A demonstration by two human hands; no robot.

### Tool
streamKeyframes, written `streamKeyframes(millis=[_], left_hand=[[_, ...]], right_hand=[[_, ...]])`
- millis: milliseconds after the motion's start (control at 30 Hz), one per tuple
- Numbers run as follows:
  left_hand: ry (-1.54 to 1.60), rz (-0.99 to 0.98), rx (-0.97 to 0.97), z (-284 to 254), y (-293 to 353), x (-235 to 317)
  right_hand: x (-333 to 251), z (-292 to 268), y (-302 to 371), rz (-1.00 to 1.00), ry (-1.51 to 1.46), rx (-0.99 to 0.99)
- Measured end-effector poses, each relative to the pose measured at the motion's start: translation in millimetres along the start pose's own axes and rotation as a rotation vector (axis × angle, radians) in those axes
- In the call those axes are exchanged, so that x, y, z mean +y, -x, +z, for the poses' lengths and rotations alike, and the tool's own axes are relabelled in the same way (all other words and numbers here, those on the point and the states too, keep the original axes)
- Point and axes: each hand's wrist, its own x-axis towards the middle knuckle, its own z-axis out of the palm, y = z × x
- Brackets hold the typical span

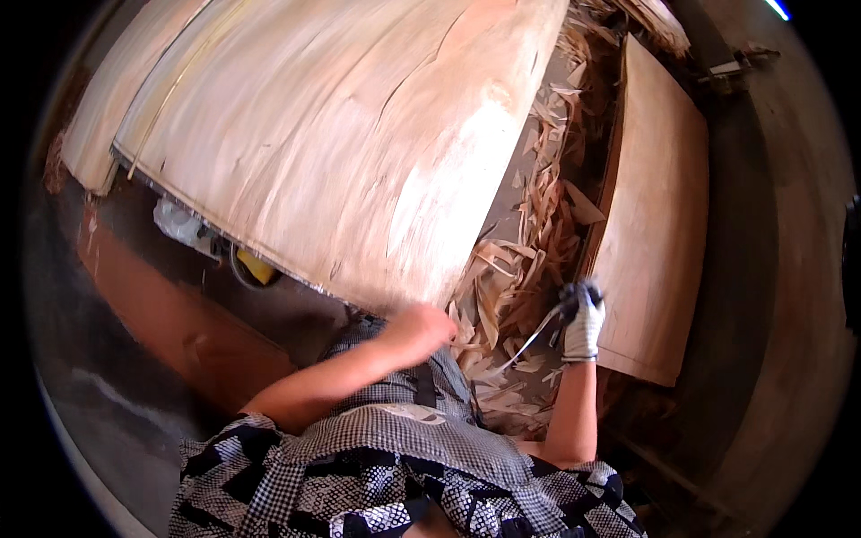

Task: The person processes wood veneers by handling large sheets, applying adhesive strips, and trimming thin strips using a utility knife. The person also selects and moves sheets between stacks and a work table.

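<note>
A broad stack of pale wood veneer sheets (332, 143) fills the upper middle, its top sheet split by several long cracks. My bare left hand (420, 334) is at the stack's near right corner, slightly blurred, with the fingers curled in; what they hold, if anything, is hidden. On my right hand (584, 334) is a white knit glove. Its fingers are closed round a small dark tool (574, 300), whose exact kind I cannot make out. A narrow pale strip (531, 342) curves from the tool down to the left.
Torn veneer scraps (547, 215) lie heaped between the big stack and a narrower veneer stack (655, 215) on the right. Under the big stack's near left edge are a clear plastic bag (179, 221) and a round container with something yellow (256, 265). A reddish-brown board (179, 314) lies at left.
</note>
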Motion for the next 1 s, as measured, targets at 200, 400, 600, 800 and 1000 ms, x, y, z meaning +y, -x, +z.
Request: streamKeyframes(millis=[200, 400, 600, 800, 1000], left_hand=[[-0.377, -0.522, 0.633, -57, 19, -50], [-0.679, -0.400, 0.268, -22, 13, -54], [-0.711, -0.421, 0.221, -20, 14, -56], [-0.461, -0.648, 0.626, -62, -15, -54], [-0.658, -0.727, 0.547, -59, -52, -84]], right_hand=[[26, 150, 10, 0.055, 1.007, -0.805], [102, 214, 0, -0.284, 0.987, -0.836], [70, 202, -18, -0.352, 1.583, -0.993], [35, 254, -72, 0.038, 1.032, -1.061], [77, 281, -83, -0.234, 1.149, -1.012]])
